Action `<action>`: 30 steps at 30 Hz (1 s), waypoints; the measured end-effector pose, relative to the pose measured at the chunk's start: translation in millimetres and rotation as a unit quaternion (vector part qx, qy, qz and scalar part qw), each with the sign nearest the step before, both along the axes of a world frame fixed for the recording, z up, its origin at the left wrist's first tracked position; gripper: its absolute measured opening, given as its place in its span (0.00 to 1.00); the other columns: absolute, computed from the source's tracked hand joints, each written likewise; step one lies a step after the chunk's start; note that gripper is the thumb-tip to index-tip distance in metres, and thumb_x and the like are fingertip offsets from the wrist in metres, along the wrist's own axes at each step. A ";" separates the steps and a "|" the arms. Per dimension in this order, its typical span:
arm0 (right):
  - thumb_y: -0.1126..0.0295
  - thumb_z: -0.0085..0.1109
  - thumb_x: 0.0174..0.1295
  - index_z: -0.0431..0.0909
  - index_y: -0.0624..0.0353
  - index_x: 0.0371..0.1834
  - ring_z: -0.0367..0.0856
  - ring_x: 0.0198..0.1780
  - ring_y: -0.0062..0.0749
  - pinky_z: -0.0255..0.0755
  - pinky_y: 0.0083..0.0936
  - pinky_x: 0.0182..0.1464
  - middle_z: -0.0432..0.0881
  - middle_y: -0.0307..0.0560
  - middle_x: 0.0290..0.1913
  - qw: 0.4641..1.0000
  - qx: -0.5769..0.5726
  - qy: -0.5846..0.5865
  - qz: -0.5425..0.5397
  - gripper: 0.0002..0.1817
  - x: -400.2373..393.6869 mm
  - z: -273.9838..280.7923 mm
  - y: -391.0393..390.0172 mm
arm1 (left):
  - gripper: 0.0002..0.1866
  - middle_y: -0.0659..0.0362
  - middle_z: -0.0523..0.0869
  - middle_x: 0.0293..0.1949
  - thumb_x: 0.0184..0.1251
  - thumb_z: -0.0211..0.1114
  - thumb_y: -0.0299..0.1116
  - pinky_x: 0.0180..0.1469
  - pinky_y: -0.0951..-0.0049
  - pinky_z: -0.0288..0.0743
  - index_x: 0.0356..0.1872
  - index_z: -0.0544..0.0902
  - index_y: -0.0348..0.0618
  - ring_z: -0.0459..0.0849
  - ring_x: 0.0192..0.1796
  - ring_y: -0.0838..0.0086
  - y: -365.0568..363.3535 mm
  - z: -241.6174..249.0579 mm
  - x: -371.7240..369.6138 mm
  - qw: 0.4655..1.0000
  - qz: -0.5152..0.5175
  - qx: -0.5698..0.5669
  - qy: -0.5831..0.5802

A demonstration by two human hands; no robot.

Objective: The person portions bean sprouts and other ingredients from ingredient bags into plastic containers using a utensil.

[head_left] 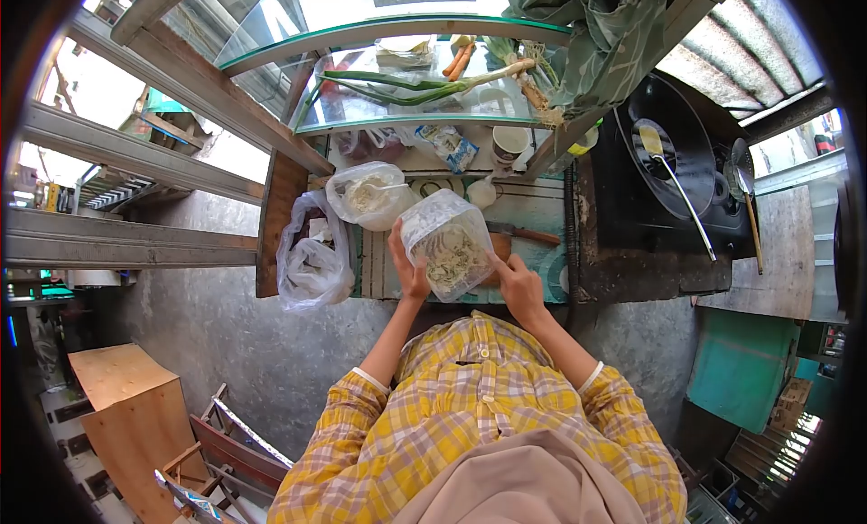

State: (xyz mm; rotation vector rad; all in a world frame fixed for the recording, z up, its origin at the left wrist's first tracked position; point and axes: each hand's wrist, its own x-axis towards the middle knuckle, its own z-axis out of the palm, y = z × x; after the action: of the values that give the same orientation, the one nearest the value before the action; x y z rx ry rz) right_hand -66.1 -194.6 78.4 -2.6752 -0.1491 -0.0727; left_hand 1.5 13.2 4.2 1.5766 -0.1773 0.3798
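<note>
A translucent plastic tub [432, 215] is tilted toward me between my hands, above the counter. Inside lies a pale mixture flecked with green [457, 258]. My left hand [411, 273] grips the tub's left side. At the lower right edge, my right hand [522, 287] holds the tub with its fingers bent; some fingertips are hidden behind it. Behind the tub, a knife [526, 233] rests by a wooden board [499, 247]. A plastic bag of white powder with a spoon [368, 197] sits to the left, beside a knotted plastic bag [316, 266].
A glass shelf [406, 119] holding spring onions [424, 88] and carrots [459, 61] overhangs the counter. To the right stands a stove with a large wok [664, 135] and a long-handled spatula [684, 199]. A paper cup [510, 145] stands at the back. Wooden furniture [135, 407] is behind me, left.
</note>
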 end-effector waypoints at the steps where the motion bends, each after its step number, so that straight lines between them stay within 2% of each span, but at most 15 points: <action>1: 0.79 0.51 0.55 0.76 0.44 0.58 0.77 0.22 0.45 0.73 0.37 0.24 0.71 0.47 0.31 1.000 -0.007 0.008 0.010 0.27 -1.8 -7.4 -0.5 | 0.40 0.47 0.61 0.67 0.58 0.53 0.47 0.68 0.58 0.53 0.71 0.56 0.38 0.60 0.68 0.56 -3.6 1.0 -0.4 1.000 0.012 0.009 -0.010; 2: 0.79 0.52 0.54 0.76 0.44 0.58 0.76 0.22 0.45 0.72 0.36 0.24 0.70 0.48 0.30 1.000 -0.015 0.014 0.018 0.27 -3.1 -21.0 -1.8 | 0.40 0.47 0.61 0.67 0.58 0.53 0.46 0.68 0.58 0.53 0.71 0.56 0.38 0.61 0.68 0.55 -6.1 2.7 1.3 0.999 0.023 0.018 -0.022; 6: 0.80 0.53 0.54 0.76 0.46 0.58 0.74 0.23 0.45 0.71 0.36 0.24 0.69 0.48 0.29 1.000 0.004 0.018 0.007 0.27 -5.5 -9.8 -3.1 | 0.40 0.47 0.62 0.66 0.59 0.52 0.48 0.68 0.58 0.53 0.70 0.56 0.38 0.61 0.68 0.55 -1.2 -2.9 5.1 1.000 -0.006 -0.024 0.005; 9: 0.80 0.52 0.54 0.77 0.46 0.58 0.74 0.23 0.46 0.71 0.37 0.26 0.69 0.49 0.28 1.000 0.013 -0.001 -0.004 0.27 -1.1 -12.9 2.2 | 0.40 0.48 0.61 0.66 0.59 0.52 0.50 0.68 0.57 0.52 0.71 0.56 0.38 0.60 0.68 0.55 -3.8 0.7 3.4 1.000 0.003 0.012 -0.012; 12: 0.78 0.51 0.55 0.77 0.45 0.57 0.78 0.23 0.46 0.75 0.38 0.26 0.72 0.47 0.33 0.998 -0.017 0.050 0.022 0.25 -2.9 -12.1 -2.2 | 0.40 0.48 0.60 0.67 0.60 0.52 0.50 0.68 0.57 0.52 0.71 0.56 0.39 0.60 0.68 0.55 -5.9 -0.4 3.9 1.000 0.004 -0.012 -0.001; 15: 0.78 0.51 0.54 0.76 0.43 0.58 0.78 0.22 0.46 0.75 0.39 0.26 0.73 0.48 0.34 0.998 0.055 -0.002 0.017 0.26 -2.4 -2.6 3.8 | 0.41 0.48 0.60 0.67 0.60 0.52 0.51 0.68 0.57 0.52 0.71 0.55 0.39 0.60 0.68 0.56 -5.7 -1.5 0.5 1.000 -0.007 -0.013 0.001; 17: 0.78 0.52 0.54 0.75 0.42 0.60 0.78 0.22 0.46 0.75 0.39 0.27 0.74 0.48 0.35 0.997 0.022 0.033 0.064 0.28 -1.2 -21.0 6.1 | 0.41 0.48 0.59 0.67 0.60 0.52 0.51 0.68 0.57 0.53 0.71 0.55 0.38 0.60 0.69 0.56 -9.7 2.9 0.2 1.000 -0.001 0.013 -0.009; 20: 0.78 0.51 0.54 0.74 0.41 0.61 0.79 0.22 0.47 0.76 0.39 0.27 0.75 0.50 0.36 0.996 0.016 0.051 0.076 0.29 -1.8 -12.3 12.1 | 0.41 0.48 0.58 0.68 0.59 0.53 0.51 0.68 0.58 0.53 0.71 0.55 0.38 0.59 0.69 0.56 -3.6 -4.8 4.2 0.998 -0.034 -0.043 0.017; 23: 0.78 0.50 0.54 0.73 0.41 0.62 0.80 0.23 0.48 0.76 0.40 0.28 0.76 0.51 0.37 0.994 0.020 0.063 0.085 0.30 -0.3 -15.7 21.1 | 0.41 0.48 0.58 0.69 0.58 0.53 0.51 0.68 0.59 0.54 0.71 0.55 0.38 0.60 0.69 0.57 -7.8 1.1 1.7 1.000 -0.004 0.021 -0.007; 26: 0.77 0.50 0.55 0.74 0.41 0.61 0.81 0.25 0.48 0.77 0.40 0.28 0.76 0.51 0.37 0.991 0.002 0.092 0.092 0.28 2.9 -16.0 21.1 | 0.42 0.49 0.58 0.69 0.57 0.54 0.50 0.67 0.59 0.55 0.71 0.56 0.38 0.61 0.69 0.58 -4.5 -8.3 5.6 0.996 -0.008 -0.089 0.023; 30: 0.76 0.50 0.56 0.76 0.43 0.59 0.82 0.27 0.49 0.77 0.39 0.31 0.77 0.51 0.38 0.994 0.023 0.075 0.075 0.26 6.4 2.4 26.4 | 0.41 0.49 0.58 0.69 0.56 0.54 0.47 0.67 0.60 0.56 0.71 0.56 0.39 0.61 0.68 0.59 -4.1 -1.3 2.7 0.997 -0.018 -0.071 0.021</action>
State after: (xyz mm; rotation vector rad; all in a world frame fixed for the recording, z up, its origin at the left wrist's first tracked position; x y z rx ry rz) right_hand -59.7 -168.2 80.8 -2.6021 -0.2968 0.1708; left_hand 4.2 9.1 2.9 1.4387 -0.1429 0.3230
